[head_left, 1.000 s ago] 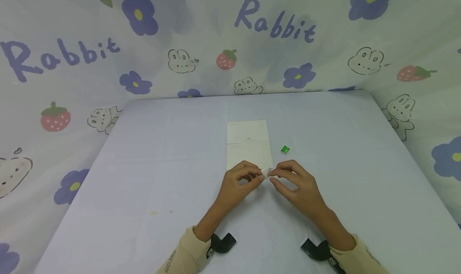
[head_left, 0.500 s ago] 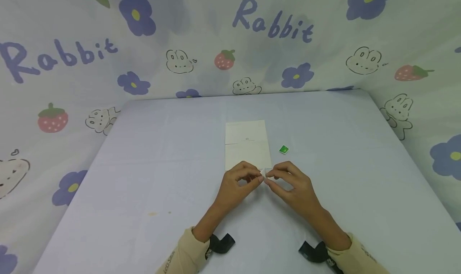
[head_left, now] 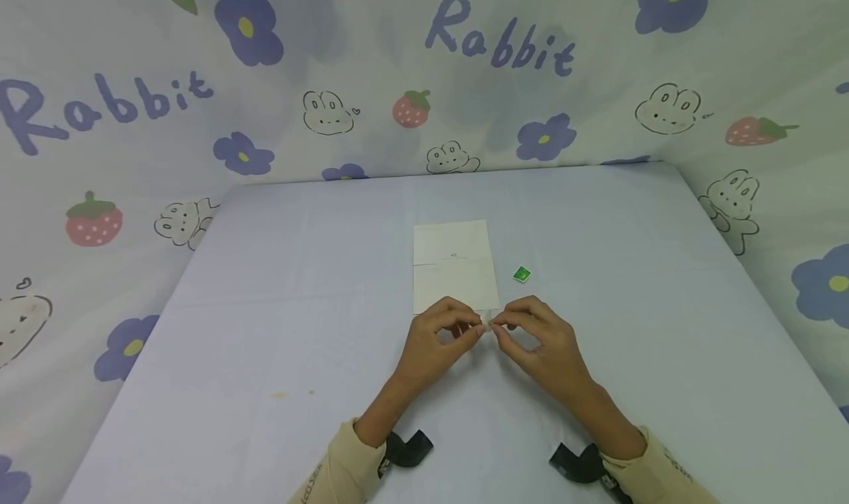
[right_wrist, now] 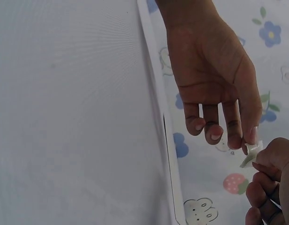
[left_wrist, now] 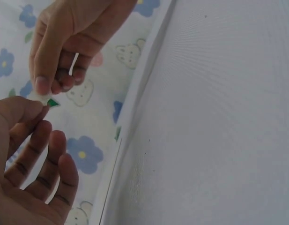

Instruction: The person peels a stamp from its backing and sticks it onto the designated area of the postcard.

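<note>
You are pinching a small, thin piece (right_wrist: 251,153) between your 2 hands, and it sits right at the meeting point of your fingertips, raised off the bench (head_left: 298,312). Your left hand (head_left: 439,345) grasps it by thumb and index finger, with the other 3 fingers bent loosely and spread apart; your right hand (head_left: 545,348) grips the opposite side of it, thumb and index finger close together, the rest curving in towards the palm. The piece looks flimsy, pale and a little translucent, and in the left wrist view a sharp green corner pokes out between your fingertips; its full outline is hidden by them. Just beyond your left fingers lies a flat cream sheet (head_left: 454,279), rectangular and matt, with a thin dark line straight across it and a tiny printed mark too small to read. Ahead of your right fingers, beside that sheet, a glossy-looking green square (head_left: 522,274) with a white border lies turned cornerwise. The bench under your fingers wears a smooth white cloth, with 2 yellowish stains (head_left: 279,396) well to the left of your left fingers. Far beyond your fingertips hangs a soft printed fabric (head_left: 365,62) with blue-violet flowers, strawberries and outlined rabbits.
</note>
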Demonstrator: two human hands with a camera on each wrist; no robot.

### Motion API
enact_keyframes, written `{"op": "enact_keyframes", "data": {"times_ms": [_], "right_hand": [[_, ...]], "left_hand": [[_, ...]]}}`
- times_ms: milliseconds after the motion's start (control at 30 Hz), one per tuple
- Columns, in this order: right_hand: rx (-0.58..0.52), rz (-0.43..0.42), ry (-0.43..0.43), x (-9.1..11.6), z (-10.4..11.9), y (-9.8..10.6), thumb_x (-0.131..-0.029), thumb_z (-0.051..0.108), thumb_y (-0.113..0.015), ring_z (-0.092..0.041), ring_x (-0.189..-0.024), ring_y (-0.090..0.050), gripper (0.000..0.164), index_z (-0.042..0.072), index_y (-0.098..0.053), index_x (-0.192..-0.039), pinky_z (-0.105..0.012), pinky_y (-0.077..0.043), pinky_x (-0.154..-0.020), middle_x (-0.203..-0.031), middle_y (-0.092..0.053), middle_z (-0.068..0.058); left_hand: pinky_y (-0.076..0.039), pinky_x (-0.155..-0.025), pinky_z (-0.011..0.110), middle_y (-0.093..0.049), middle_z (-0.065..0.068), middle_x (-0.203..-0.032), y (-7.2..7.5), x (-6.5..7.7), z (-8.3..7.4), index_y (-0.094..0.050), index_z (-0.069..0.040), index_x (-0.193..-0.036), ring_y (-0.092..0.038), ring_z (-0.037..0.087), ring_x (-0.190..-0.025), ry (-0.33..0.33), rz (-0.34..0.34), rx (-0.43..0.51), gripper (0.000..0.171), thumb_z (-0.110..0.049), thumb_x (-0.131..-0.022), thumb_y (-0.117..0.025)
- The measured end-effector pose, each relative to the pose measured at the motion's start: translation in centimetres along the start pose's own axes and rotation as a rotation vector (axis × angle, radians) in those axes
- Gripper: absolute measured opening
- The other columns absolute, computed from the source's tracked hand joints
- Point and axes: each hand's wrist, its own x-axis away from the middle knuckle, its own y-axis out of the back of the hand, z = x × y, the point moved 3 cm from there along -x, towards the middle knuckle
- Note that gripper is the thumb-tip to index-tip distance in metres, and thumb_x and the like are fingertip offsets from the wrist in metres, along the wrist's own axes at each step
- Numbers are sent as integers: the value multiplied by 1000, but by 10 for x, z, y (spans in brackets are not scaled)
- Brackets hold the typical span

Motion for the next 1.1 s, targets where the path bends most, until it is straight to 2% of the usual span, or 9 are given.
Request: {"op": "enact_keyframes", "data": {"times_ms": [133,433,833,1100], "right_hand": [[27,-20,-14,-1,-1,3,-77,-7,-76,-17,-82,-63,23,8,-76,-95,-22,-52,-73,-98,-65,-2],[66,-67,-67,-4,-3,12,-78,-6,-76,-17,-78,-63,20,8,-76,-92,-21,-52,-72,-96,-65,1],[66,-83,-75,-5,-4,17,-76,-9,-77,-17,-77,-63,21,6,-76,-90,-17,-50,-74,-94,-65,-2],[89,-105,-90,-5,-13,24,-76,-10,-77,-16,-79,-62,22,6,-76,-91,-20,-51,-74,-95,-66,-2]], "left_hand": [[-55,-69,30,-66,-3,-101,1,-1,0,-76,-12,-99,-61,12,-83,31,-14,-13,7,-14,-92,-75],[-55,-66,30,-66,0,-99,3,-1,0,-76,-11,-98,-61,14,-81,35,-61,-37,6,-13,-93,-74],[-55,-67,28,-64,-8,-100,4,0,3,-76,-14,-98,-61,12,-82,90,-48,-39,7,-16,-92,-75],[-55,-67,28,-66,-4,-99,4,-1,2,-76,-13,-97,-61,12,-81,76,-68,-45,5,-14,-93,-74]]}}
